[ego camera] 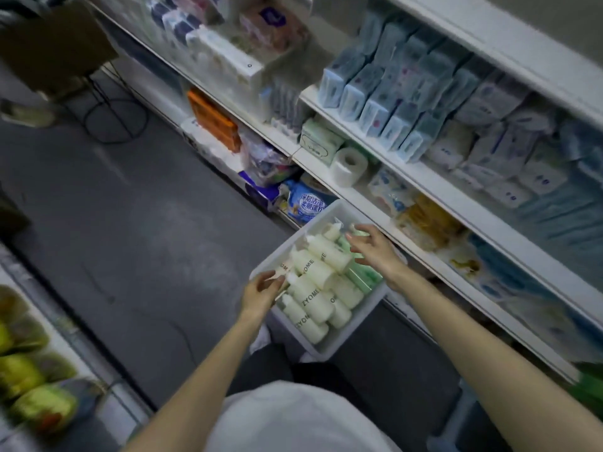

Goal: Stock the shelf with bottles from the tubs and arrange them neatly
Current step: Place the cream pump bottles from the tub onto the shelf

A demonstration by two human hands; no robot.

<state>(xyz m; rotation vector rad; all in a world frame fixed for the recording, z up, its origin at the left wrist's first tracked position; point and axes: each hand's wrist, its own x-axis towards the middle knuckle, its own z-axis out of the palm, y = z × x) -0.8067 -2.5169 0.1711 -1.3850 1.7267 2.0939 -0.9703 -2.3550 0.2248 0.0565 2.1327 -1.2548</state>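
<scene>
The left hand (pixel 261 290) sits at the near-left corner of the tub (pixel 321 216) with its fingers curled. Blur hides whether they pinch the rim or the bottle lying just under it, so its hold cannot be told. The right hand (pixel 368 246) is spread, with straight fingers parted over the tub's far-right side. Whether the fingertips touch anything there cannot be made out.

Between the two hands lie the cream bottles (pixel 313 301), smooth cylinders with narrow caps and dark "ZYOME" lettering, piled on their sides. Under and beside the right hand are the green bottles (pixel 362 275), pale, partly covered by the wrist. The tub is a rectangular box of milky, translucent plastic, and its near wall is partly cut off by the person's dark-clad knee.

Beyond the right hand runs the shelf (pixel 408 169), made of white boards in tiers, smeared by motion towards the right edge. On it, above the hand, stand soft blue packs (pixel 385 102) in rows, and a paper roll (pixel 347 164) lies just past the tub. A blue pouch (pixel 306 203) with printed characters touches the tub's far corner. To the left of the left hand spreads the dull grey floor (pixel 130 223), and blurred yellow-green packs (pixel 29 380) are cut off at the frame's edge.
</scene>
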